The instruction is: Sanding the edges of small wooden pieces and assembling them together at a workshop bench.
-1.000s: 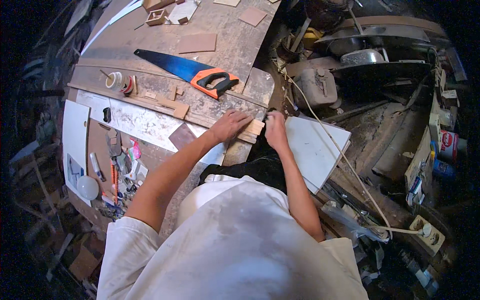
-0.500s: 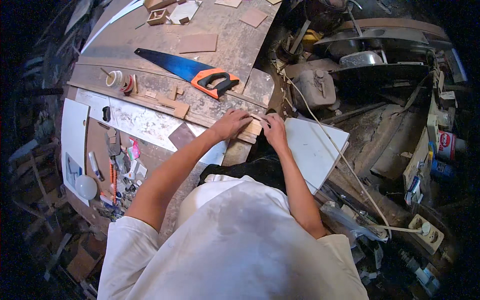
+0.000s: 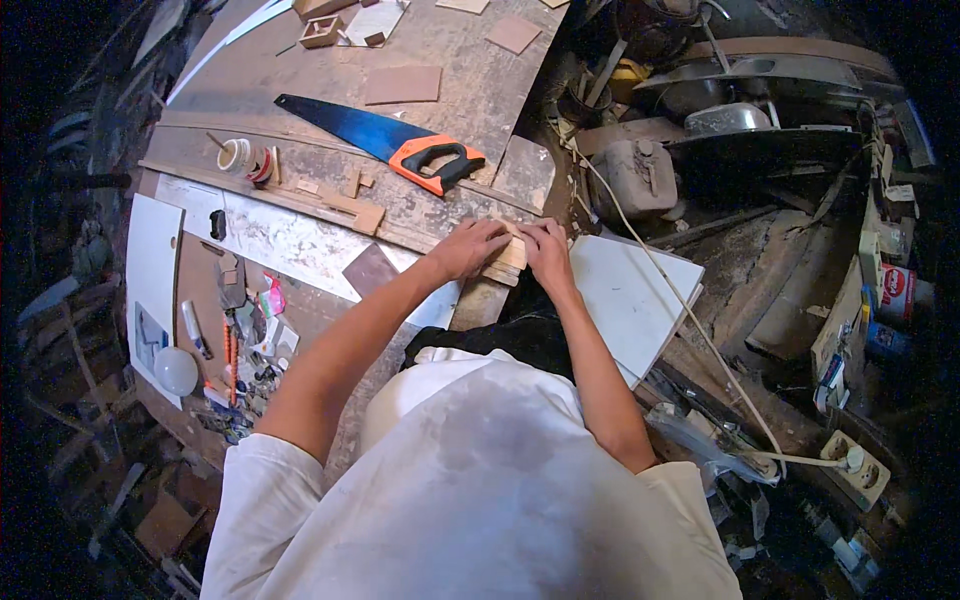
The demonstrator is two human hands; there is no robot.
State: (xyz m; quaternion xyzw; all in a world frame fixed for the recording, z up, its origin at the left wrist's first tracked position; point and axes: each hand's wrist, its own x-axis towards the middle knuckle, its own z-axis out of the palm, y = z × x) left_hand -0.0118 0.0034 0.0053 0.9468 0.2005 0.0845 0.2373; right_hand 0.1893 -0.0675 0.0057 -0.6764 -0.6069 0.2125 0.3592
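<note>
At the bench's near edge, my left hand (image 3: 470, 249) is closed over a small light wooden piece (image 3: 508, 251), with its fingers bent onto the top. My right hand (image 3: 547, 256) grips the same piece from its right end. The fingertips of both hands lie close together and hide part of the wood. More short wooden strips (image 3: 503, 275) stick out just below the hands. Beyond them rests a handsaw (image 3: 372, 135) with a blue blade and an orange and black handle. Left of the hands, wooden offcuts (image 3: 352, 210) lie along the bench edge.
The workbench (image 3: 470, 70) holds a glue pot (image 3: 235, 157), thin wooden panels (image 3: 403, 85) and a small wooden box (image 3: 321, 32). Loose tools and a white bulb (image 3: 176, 371) lie at left. White boards (image 3: 630, 300) and a cable (image 3: 690, 320) reaching a power strip (image 3: 853, 468) are at right.
My fingertips have drawn closer together on the wood, and the thin strip seen between them is now mostly covered. The whole view has shifted slightly.
</note>
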